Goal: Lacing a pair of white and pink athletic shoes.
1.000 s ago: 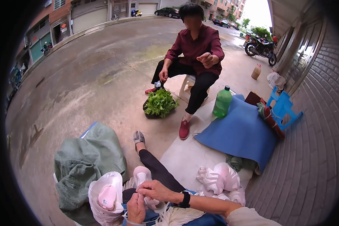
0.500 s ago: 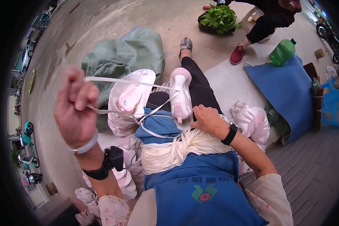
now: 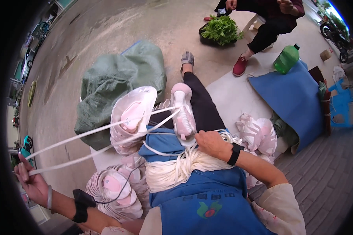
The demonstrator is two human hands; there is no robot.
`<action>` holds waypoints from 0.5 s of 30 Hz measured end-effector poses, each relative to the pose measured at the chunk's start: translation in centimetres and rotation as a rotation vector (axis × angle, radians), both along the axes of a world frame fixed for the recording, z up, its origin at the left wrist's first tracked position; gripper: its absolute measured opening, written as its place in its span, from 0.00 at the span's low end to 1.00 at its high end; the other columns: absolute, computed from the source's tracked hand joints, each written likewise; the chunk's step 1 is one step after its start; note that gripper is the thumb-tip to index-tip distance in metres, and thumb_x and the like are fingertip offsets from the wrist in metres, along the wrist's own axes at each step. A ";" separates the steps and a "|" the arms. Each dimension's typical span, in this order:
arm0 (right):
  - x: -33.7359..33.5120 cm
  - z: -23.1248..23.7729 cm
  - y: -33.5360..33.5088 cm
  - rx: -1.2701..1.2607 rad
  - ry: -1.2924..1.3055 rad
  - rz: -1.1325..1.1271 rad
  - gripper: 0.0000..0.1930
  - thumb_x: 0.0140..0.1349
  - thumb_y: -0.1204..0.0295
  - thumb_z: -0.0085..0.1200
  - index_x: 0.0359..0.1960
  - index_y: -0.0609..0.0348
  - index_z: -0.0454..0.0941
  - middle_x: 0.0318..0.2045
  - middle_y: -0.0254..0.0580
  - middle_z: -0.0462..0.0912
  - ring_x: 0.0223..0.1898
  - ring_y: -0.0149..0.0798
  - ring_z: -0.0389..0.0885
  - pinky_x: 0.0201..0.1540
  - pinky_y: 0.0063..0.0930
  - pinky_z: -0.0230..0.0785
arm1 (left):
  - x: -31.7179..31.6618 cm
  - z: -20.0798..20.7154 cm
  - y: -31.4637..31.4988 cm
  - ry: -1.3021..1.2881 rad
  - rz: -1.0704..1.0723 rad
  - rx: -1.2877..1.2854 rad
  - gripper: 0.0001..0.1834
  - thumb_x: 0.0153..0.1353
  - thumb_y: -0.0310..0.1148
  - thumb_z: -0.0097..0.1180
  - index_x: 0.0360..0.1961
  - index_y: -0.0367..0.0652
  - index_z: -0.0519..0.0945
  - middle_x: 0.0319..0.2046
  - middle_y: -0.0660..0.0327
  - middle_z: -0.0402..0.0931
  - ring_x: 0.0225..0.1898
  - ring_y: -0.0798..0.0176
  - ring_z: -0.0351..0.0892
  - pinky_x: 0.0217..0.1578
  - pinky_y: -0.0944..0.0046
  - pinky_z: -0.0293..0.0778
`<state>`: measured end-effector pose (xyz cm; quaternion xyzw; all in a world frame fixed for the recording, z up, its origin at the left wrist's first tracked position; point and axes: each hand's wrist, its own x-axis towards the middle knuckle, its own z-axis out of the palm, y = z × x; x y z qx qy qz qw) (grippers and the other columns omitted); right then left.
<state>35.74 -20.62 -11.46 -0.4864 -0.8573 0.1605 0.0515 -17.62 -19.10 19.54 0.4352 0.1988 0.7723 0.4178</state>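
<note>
White lace stretches in two strands from the left hand, whose fingers are closed on it, across to the pink-and-white shoe. That shoe lies just beyond and left of the right hand, whose fingers bend near its heel; whether they pinch anything, I cannot tell. Bundled cream laces rest just below this right hand, and stacked shoe uppers lie to its right.
</note>
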 end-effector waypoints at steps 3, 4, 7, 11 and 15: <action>0.1 -0.8 -0.3 0.004 0.050 -0.044 0.03 0.52 0.72 0.51 0.26 0.57 0.73 0.24 0.45 0.76 0.24 0.45 0.80 0.25 0.40 0.72 | 5.1 -5.5 0.9 0.018 0.003 -0.094 0.08 0.68 0.25 0.43 0.41 0.29 0.71 0.20 0.68 0.51 0.22 0.73 0.55 0.63 0.57 0.64; 0.1 -0.9 -0.3 -0.022 0.082 -0.026 0.03 0.52 0.72 0.51 0.27 0.57 0.73 0.25 0.45 0.76 0.25 0.46 0.81 0.26 0.41 0.73 | 6.8 -6.8 1.1 0.029 0.058 -0.164 0.09 0.69 0.28 0.43 0.41 0.31 0.72 0.21 0.69 0.52 0.21 0.73 0.55 0.61 0.61 0.67; -1.1 0.3 0.5 -0.100 0.081 -0.106 0.12 0.47 0.67 0.60 0.30 0.59 0.73 0.26 0.46 0.75 0.26 0.48 0.80 0.27 0.41 0.73 | 14.8 -11.4 2.0 0.098 0.253 -0.440 0.11 0.69 0.36 0.45 0.39 0.39 0.73 0.20 0.70 0.58 0.19 0.75 0.59 0.39 0.66 0.76; -1.2 2.2 3.3 0.024 0.071 -0.186 0.16 0.51 0.62 0.60 0.35 0.60 0.74 0.29 0.47 0.77 0.32 0.48 0.80 0.31 0.42 0.73 | 22.4 -14.7 4.2 0.114 0.048 -0.499 0.11 0.69 0.38 0.45 0.36 0.41 0.72 0.17 0.70 0.59 0.17 0.76 0.60 0.27 0.69 0.75; -2.6 4.0 4.6 -0.029 0.382 -0.180 0.16 0.57 0.64 0.56 0.42 0.60 0.69 0.33 0.51 0.75 0.36 0.51 0.78 0.36 0.41 0.72 | 25.1 -11.8 5.4 0.047 -0.120 -0.448 0.09 0.67 0.36 0.48 0.34 0.42 0.72 0.19 0.67 0.61 0.21 0.70 0.63 0.31 0.66 0.73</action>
